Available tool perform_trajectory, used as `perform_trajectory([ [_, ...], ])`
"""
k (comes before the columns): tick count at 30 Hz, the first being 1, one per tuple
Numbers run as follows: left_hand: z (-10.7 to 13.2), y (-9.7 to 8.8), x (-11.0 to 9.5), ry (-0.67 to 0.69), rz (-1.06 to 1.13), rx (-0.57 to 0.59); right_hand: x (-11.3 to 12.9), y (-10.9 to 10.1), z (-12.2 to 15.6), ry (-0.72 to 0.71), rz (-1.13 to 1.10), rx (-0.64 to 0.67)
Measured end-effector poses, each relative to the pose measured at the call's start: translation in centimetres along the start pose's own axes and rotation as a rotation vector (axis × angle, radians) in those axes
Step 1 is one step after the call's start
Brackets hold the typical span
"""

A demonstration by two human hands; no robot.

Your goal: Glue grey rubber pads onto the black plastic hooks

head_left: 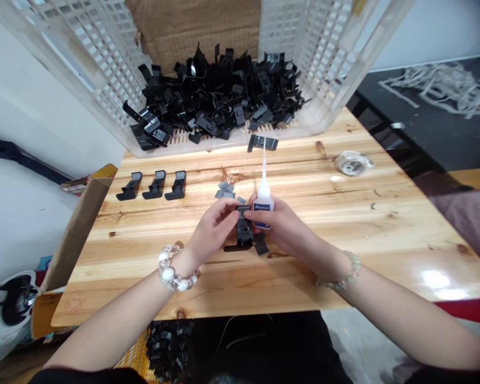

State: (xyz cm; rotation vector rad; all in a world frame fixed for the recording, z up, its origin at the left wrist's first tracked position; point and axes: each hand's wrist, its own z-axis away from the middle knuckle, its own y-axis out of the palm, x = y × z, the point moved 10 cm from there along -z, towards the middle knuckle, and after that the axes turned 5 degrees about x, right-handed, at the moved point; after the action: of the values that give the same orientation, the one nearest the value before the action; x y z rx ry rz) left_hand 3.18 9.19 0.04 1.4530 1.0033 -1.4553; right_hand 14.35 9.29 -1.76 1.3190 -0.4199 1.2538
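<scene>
Left fingers (pixel 229 223) hold a clip (pixel 244 230), long axis forward, right fingers (pixel 258 215) also a bottle (pixel 264 191).

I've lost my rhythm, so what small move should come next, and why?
Perhaps press the upper end of the black part with both thumbs, since they rest there while your left hand and right hand hold it; the right hand also grips the nozzle bottle.

A knotty wooden tabletop (pixel 344 213) fills the centre, light (pixel 436 278) glaring white off it at four o'clock; white wall (pixel 12 85) at ten, black tabletop (pixel 440 141) at two.
</scene>
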Motion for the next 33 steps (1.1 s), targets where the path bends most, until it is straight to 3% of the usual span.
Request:
perform_trajectory([
  [13,0.0,-0.2,-0.2,-0.009,-0.057,0.011,-0.1,0.1,-0.4,-0.003,0.114,0.042],
  [19,0.2,1.0,1.5,-0.195,0.273,0.037,0.1,0.1,-0.3,0.009,0.091,0.048],
  [24,0.5,0.5,1.7,-0.3,0.435,-0.076,1.5,-1.1,-0.6,-0.03,0.038,-0.018],
  [33,0.3,0.9,1.2,-0.3,0.476,-0.001,4.6,-2.1,-0.7,-0.169,0.164,-0.025],
])
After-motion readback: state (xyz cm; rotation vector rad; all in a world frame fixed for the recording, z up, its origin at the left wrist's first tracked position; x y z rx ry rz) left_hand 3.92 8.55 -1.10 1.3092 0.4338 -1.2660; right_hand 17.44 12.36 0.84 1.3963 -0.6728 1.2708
